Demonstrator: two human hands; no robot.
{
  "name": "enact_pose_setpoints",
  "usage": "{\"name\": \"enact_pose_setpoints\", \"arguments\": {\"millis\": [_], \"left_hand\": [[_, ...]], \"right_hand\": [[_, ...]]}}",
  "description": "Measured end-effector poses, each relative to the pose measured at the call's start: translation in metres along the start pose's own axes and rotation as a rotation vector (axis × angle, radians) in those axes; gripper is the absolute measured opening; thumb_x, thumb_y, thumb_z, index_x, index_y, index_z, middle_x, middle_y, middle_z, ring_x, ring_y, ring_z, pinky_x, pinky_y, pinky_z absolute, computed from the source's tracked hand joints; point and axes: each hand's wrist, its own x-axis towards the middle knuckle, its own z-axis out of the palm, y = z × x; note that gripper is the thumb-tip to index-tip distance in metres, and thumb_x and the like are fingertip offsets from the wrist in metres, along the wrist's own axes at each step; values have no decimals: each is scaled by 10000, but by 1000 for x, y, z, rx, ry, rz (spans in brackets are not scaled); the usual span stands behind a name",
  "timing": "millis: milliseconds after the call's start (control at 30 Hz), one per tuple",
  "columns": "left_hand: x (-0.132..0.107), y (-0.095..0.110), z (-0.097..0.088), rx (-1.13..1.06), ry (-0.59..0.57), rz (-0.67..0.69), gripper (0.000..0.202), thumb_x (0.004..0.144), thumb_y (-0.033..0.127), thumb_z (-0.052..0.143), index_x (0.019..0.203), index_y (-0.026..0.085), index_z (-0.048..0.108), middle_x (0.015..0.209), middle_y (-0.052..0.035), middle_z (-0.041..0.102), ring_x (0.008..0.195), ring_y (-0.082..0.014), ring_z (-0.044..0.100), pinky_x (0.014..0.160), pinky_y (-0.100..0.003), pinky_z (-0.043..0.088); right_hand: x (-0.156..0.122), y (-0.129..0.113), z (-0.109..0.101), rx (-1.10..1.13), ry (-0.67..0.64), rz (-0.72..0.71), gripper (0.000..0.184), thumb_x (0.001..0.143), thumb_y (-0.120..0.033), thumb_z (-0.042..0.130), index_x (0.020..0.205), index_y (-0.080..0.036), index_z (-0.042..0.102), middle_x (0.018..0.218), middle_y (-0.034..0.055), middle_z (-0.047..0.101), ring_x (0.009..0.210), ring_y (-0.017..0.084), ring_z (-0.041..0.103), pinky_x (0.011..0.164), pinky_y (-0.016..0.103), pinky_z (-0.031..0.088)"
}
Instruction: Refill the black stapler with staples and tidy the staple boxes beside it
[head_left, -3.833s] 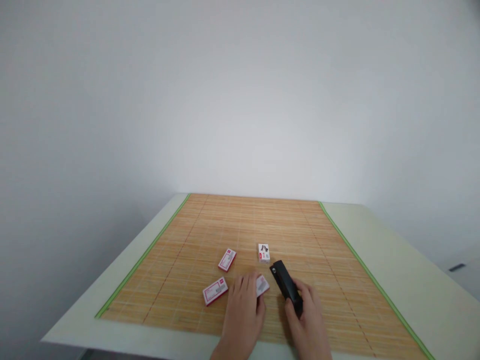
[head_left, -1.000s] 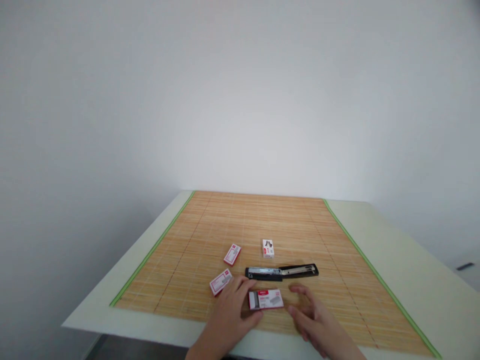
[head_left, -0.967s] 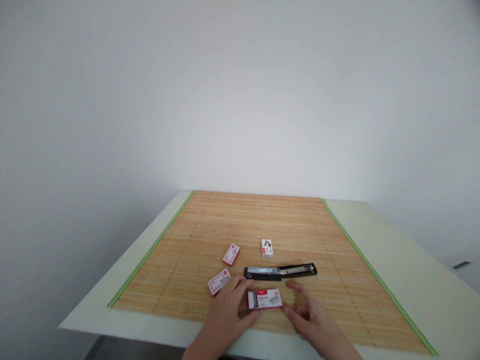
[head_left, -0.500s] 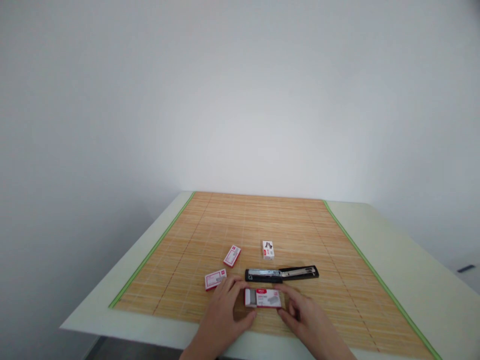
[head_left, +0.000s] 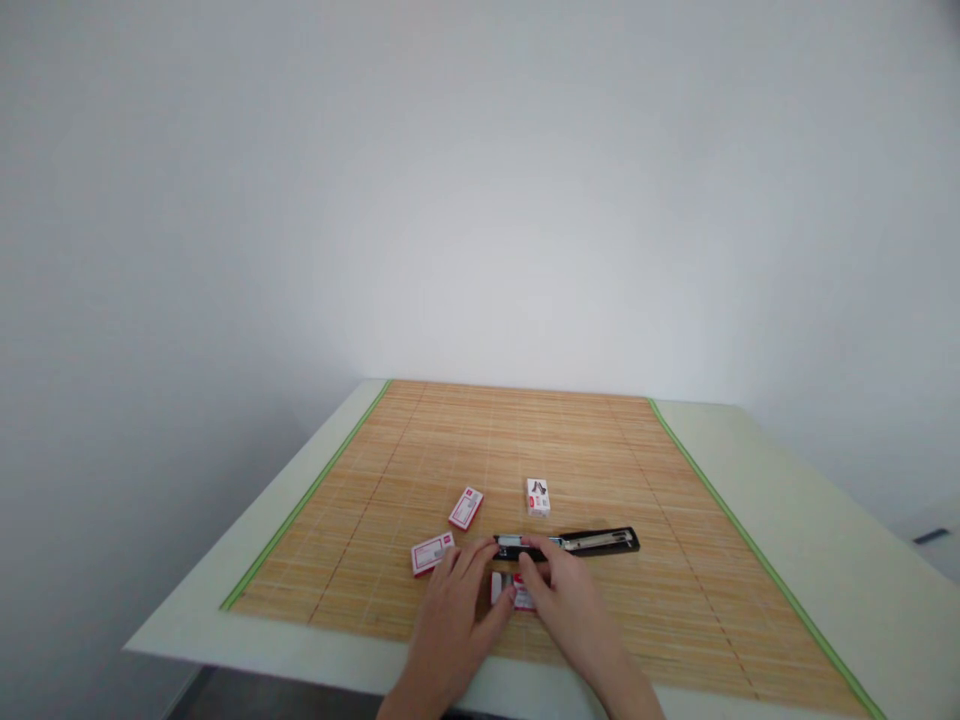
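Note:
An opened-out black stapler (head_left: 600, 543) lies on the bamboo mat (head_left: 487, 440), its metal channel facing up. My right hand (head_left: 574, 605) has its forefinger over the stapler's left half and its thumb at the near edge, gripping it. My left hand (head_left: 450, 615) is spread, with fingertips at the stapler's left end. Its thumb reaches over a red and white box (head_left: 501, 588) with a grey section, lying just in front of the stapler. My right hand covers that box's right part.
One red and white staple box (head_left: 427, 556) lies beside my left hand, partly behind its fingers. Another similar box (head_left: 466, 508) sits farther back. A small white box with a dark picture (head_left: 538, 497) stands behind the stapler. The pale table (head_left: 300, 655) ends close to me.
My right hand has moved left and forward from the right end of the near box onto the stapler. My left hand has shifted slightly forward, its fingertips now at the stapler's end.

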Motion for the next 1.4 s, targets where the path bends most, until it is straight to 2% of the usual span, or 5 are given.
{"name": "enact_pose_setpoints", "arguments": {"millis": [267, 433, 700, 1133, 1400], "left_hand": [[0, 1, 0, -9, -4, -3, 433, 995, 396, 593, 1412, 281, 571, 1428, -59, 618, 1308, -295, 544, 1135, -532, 440], [0, -1, 0, -20, -17, -4, 516, 929, 355, 672, 1430, 294, 561, 1429, -64, 610, 1312, -305, 537, 1147, -541, 423], [-8, -10, 0, -104, -19, 1, 556, 832, 310, 791, 1352, 306, 592, 1375, -71, 602, 1292, -303, 542, 1123, -502, 447], [-8, -11, -10, -144, -69, 20, 338, 866, 202, 714, 1188, 288, 662, 1223, -65, 644, 1190, -285, 583, 1052, -452, 471], [-7, -6, -12, -157, -63, 19, 413, 807, 106, 650, 1172, 299, 660, 1216, -52, 657, 1176, -285, 588, 1045, -451, 471]], "right_hand": [[15, 15, 25, 362, 70, 165, 432, 892, -553, 600, 1092, -173, 643, 658, 33, 707, 524, 214, 625, 485, 285, 429], [20, 5, 27, 183, 104, 31, 245, 930, -435, 570, 979, -214, 666, 568, -39, 588, 500, 170, 548, 493, 255, 374], [9, -24, 7, -56, 111, -94, 151, 947, -327, 577, 956, -232, 694, 553, -65, 530, 523, 150, 526, 545, 252, 323], [-15, -37, 5, -513, -57, -114, 132, 899, -185, 594, 895, -262, 702, 762, -4, 725, 708, 180, 663, 608, 273, 279], [-8, -36, 3, -528, -199, -167, 182, 826, -140, 595, 892, -261, 714, 820, -1, 745, 780, 191, 694, 639, 265, 315]]}}
